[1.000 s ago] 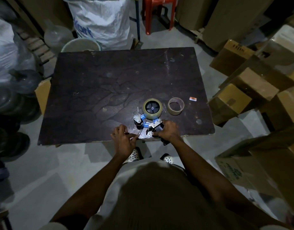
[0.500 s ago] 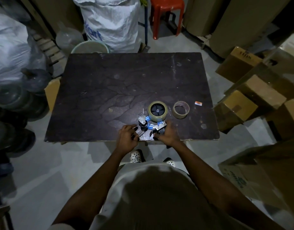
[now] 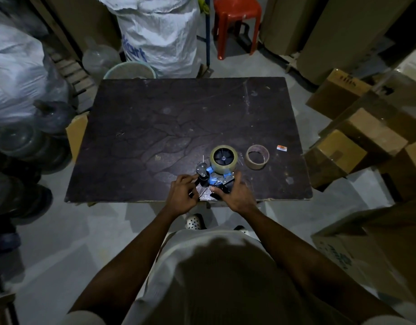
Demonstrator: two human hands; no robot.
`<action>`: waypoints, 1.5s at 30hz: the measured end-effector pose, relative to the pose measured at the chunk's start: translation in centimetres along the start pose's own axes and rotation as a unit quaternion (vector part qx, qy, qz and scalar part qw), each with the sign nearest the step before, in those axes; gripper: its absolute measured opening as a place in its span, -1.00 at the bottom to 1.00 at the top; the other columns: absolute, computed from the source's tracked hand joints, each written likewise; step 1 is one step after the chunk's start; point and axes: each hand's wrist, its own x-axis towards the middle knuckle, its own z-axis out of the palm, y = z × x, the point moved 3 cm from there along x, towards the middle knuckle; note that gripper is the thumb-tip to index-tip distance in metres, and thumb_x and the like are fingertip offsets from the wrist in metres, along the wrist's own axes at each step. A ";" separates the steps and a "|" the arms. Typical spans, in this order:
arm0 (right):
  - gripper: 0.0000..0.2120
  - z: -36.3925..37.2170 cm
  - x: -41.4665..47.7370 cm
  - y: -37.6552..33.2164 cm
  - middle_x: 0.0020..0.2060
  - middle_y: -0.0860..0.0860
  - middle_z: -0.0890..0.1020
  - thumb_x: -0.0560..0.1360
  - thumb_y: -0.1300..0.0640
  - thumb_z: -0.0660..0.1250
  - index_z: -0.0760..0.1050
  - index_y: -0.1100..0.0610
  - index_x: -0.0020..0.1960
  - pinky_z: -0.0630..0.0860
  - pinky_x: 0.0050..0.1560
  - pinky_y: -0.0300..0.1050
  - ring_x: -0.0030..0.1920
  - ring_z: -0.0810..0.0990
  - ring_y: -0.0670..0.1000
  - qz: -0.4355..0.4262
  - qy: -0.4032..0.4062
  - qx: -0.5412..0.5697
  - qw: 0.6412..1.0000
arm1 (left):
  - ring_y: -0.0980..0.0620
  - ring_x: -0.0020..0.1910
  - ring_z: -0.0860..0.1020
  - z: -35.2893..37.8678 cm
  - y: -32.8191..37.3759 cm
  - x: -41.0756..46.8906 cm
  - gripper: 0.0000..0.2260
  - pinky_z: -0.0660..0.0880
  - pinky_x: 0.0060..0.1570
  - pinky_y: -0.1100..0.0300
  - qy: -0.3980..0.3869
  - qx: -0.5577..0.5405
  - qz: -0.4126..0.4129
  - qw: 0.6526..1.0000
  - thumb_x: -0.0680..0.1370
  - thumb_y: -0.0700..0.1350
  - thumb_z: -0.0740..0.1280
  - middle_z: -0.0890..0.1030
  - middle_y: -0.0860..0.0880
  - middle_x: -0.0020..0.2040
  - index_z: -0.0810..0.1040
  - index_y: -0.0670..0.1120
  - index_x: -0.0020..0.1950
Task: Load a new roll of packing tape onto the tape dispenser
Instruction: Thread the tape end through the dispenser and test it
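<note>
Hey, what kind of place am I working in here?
Most likely a storeroom or packing area. Cardboard boxes are piled on the right, a big white woven sack stands behind the dark worktable, and a tape dispenser lies on it.

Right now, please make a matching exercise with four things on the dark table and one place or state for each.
1. beige packing tape roll
2. empty brown cardboard core
3. small orange and white label
4. right hand

A. farthest right
B. on the blue dispenser hub
C. lying alone beside the roll
D. holding the dispenser handle

Pairs: 1-B, 2-C, 3-A, 4-D
</note>
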 end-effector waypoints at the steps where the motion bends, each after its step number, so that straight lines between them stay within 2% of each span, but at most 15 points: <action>1: 0.17 -0.1 0.1 0.1 0.45 0.27 0.53 0.37 -0.58 0.33 -0.03 0.10 0.66 0.51 0.41 0.21 0.45 0.54 0.31 0.008 0.008 -0.007 1.000 | -0.13 0.42 0.43 0.0 0.0 -0.1 -0.93 0.38 0.36 -0.06 0.003 -0.002 0.000 1.000 0.45 -0.24 0.43 0.53 0.00 0.48 0.67 -0.23 -0.19; 9: 0.25 0.1 1.0 0.2 0.54 0.22 0.46 0.33 -0.69 0.17 -0.06 0.10 0.71 0.39 0.46 0.25 0.51 0.48 0.28 0.072 0.026 -0.057 0.995 | -0.16 0.37 0.46 0.1 0.5 -0.5 -0.92 0.41 0.31 -0.09 0.023 -0.007 0.011 1.000 0.44 -0.23 0.43 0.54 0.00 0.47 0.63 -0.20 -0.25; 12: 0.21 -0.1 1.0 0.2 0.54 0.22 0.45 0.34 -0.62 0.30 0.03 0.15 0.66 0.41 0.46 0.26 0.50 0.49 0.30 0.069 0.021 -0.014 0.997 | -0.15 0.36 0.49 0.2 0.3 -0.6 -0.92 0.43 0.30 -0.05 0.036 0.003 0.011 0.999 0.46 -0.21 0.43 0.57 -0.01 0.44 0.67 -0.21 -0.19; 15: 0.11 0.0 1.3 0.5 0.50 0.24 0.47 0.37 -0.35 0.56 0.11 0.24 0.60 0.50 0.42 0.26 0.45 0.52 0.31 0.062 -0.017 0.074 0.995 | -0.20 0.19 0.60 0.3 -0.1 -0.5 -0.89 0.51 0.22 -0.08 0.078 -0.084 -0.045 0.992 0.52 -0.23 0.44 0.68 -0.21 0.22 0.68 -0.28 -0.13; 18: -0.16 0.4 1.4 0.9 0.25 0.25 0.65 0.35 -0.02 0.69 0.41 0.37 0.41 0.61 0.28 0.19 0.27 0.66 0.24 0.092 -0.079 0.209 0.970 | -0.26 -0.03 0.67 0.0 -1.0 -0.4 -0.93 0.60 0.06 -0.13 0.112 -0.220 -0.168 0.954 0.55 -0.30 0.40 0.71 -0.28 -0.06 0.66 -0.30 -0.07; 21: -0.60 0.2 1.6 0.7 -0.15 0.20 0.69 0.42 0.15 0.63 0.64 0.41 0.09 0.60 -0.18 -0.02 -0.24 0.66 0.12 0.138 -0.127 0.250 0.950 | -0.26 -0.04 0.68 -0.8 -1.4 0.1 -0.91 0.61 0.03 -0.08 0.123 -0.247 -0.211 0.938 0.57 -0.26 0.40 0.73 -0.27 -0.09 0.69 -0.25 -0.05; 23: -0.84 0.4 1.4 0.0 -0.34 0.17 0.63 0.56 0.23 0.48 0.61 0.34 -0.09 0.55 -0.42 -0.13 -0.51 0.57 0.05 0.184 -0.212 0.301 0.912 | -0.28 -0.07 0.70 -1.2 -1.4 1.0 -0.88 0.65 -0.02 -0.09 0.117 -0.268 -0.239 0.926 0.58 -0.23 0.38 0.73 -0.30 -0.12 0.69 -0.25 -0.04; 25: -0.80 0.5 1.1 -0.6 -0.48 0.08 0.59 0.66 0.20 0.34 0.54 0.23 -0.13 0.49 -0.51 -0.23 -0.59 0.53 -0.02 0.220 -0.289 0.355 0.861 | -0.31 -0.16 0.71 -1.4 -1.2 1.9 -0.85 0.66 -0.12 -0.15 0.095 -0.356 -0.282 0.886 0.60 -0.25 0.30 0.70 -0.33 -0.16 0.63 -0.31 0.00; 28: -0.80 -0.1 1.5 -1.2 -0.44 0.01 0.56 0.66 0.10 0.33 0.55 0.11 -0.13 0.43 -0.49 -0.24 -0.53 0.48 -0.05 0.220 -0.312 0.383 0.841 | -0.26 -0.28 0.63 -1.7 -0.3 3.2 -0.88 0.54 -0.31 -0.01 0.048 -0.479 -0.331 0.811 0.61 -0.31 0.18 0.65 -0.32 -0.15 0.50 -0.29 -0.02; 31: -0.76 -0.9 1.7 -1.7 -0.44 -0.03 0.49 0.62 0.13 0.35 0.49 0.09 -0.23 0.37 -0.53 -0.26 -0.54 0.41 -0.07 0.209 -0.280 0.379 0.857 | -0.11 -0.30 0.55 -2.2 0.3 4.2 -0.81 0.55 -0.39 0.17 -0.012 -0.540 -0.344 0.768 0.66 -0.28 0.09 0.64 -0.26 -0.04 0.48 -0.28 0.03; 34: -0.79 -1.7 1.8 -2.2 -0.45 0.01 0.49 0.57 0.18 0.37 0.50 0.14 -0.24 0.38 -0.52 -0.26 -0.55 0.40 -0.03 0.189 -0.233 0.382 0.874 | -0.17 -0.21 0.61 -3.0 0.3 5.4 -0.82 0.60 -0.19 0.09 -0.023 -0.578 -0.337 0.743 0.66 -0.22 0.07 0.63 -0.33 0.10 0.43 -0.25 0.12; 38: -0.72 -4.0 2.4 -2.6 -0.55 0.07 0.51 0.54 0.21 0.43 0.49 0.19 -0.32 0.37 -0.52 -0.22 -0.62 0.41 0.04 0.107 -0.138 0.356 0.918 | -0.20 -0.14 0.64 -4.7 1.3 7.5 -0.75 0.61 -0.02 0.02 -0.050 -0.618 -0.306 0.722 0.68 -0.02 0.21 0.64 -0.31 -0.02 0.49 -0.22 0.13; 40: -0.67 -5.3 2.8 -2.9 -0.58 0.07 0.50 0.56 0.22 0.44 0.46 0.18 -0.35 0.34 -0.58 -0.23 -0.66 0.40 0.04 0.066 -0.098 0.365 0.924 | -0.18 -0.14 0.65 -6.0 2.4 8.7 -0.74 0.67 -0.13 0.05 -0.057 -0.638 -0.287 0.712 0.66 0.01 0.28 0.63 -0.27 -0.09 0.50 -0.20 0.07; 43: -0.73 -8.3 3.3 -3.9 -0.55 0.09 0.56 0.54 0.23 0.47 0.52 0.20 -0.31 0.40 -0.57 -0.17 -0.65 0.44 0.05 -0.001 -0.017 0.365 0.931 | -0.13 -0.26 0.71 -8.6 4.6 10.7 -0.84 0.69 -0.37 0.15 -0.072 -0.660 -0.250 0.705 0.67 -0.16 0.25 0.65 -0.21 -0.24 0.51 -0.21 -0.03; 45: -0.72 -10.5 3.4 -4.7 -0.56 0.09 0.57 0.50 0.20 0.48 0.53 0.16 -0.36 0.41 -0.59 -0.19 -0.66 0.45 0.04 -0.022 0.027 0.368 0.929 | -0.08 -0.37 0.73 -10.8 6.2 12.2 -0.89 0.68 -0.39 0.18 -0.078 -0.658 -0.218 0.716 0.66 -0.28 0.21 0.69 -0.19 -0.35 0.50 -0.21 -0.03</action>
